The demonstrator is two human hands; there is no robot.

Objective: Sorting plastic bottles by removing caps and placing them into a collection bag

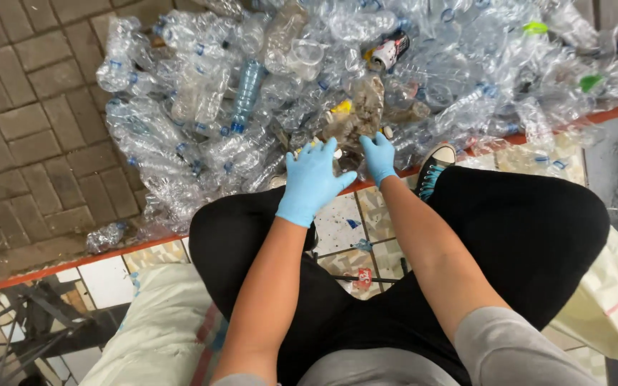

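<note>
Gloved hands [345,171] at bottle pile [202,107] edge

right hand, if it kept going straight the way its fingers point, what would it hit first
Probably the crushed, dirty clear bottle right above the fingertips of the right hand, at the near edge of the bottle pile. Depth is unclear; it may already be touching it.

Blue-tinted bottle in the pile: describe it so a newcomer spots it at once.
Start at the big heap of crushed clear plastic bottles on the brick paving. Look up and left of the left hand in its light blue glove. There one slim bottle lies almost straight up the frame, cap end nearest the person. Its neighbours are colourless and crumpled; this one is tinted blue and keeps its shape.
</note>
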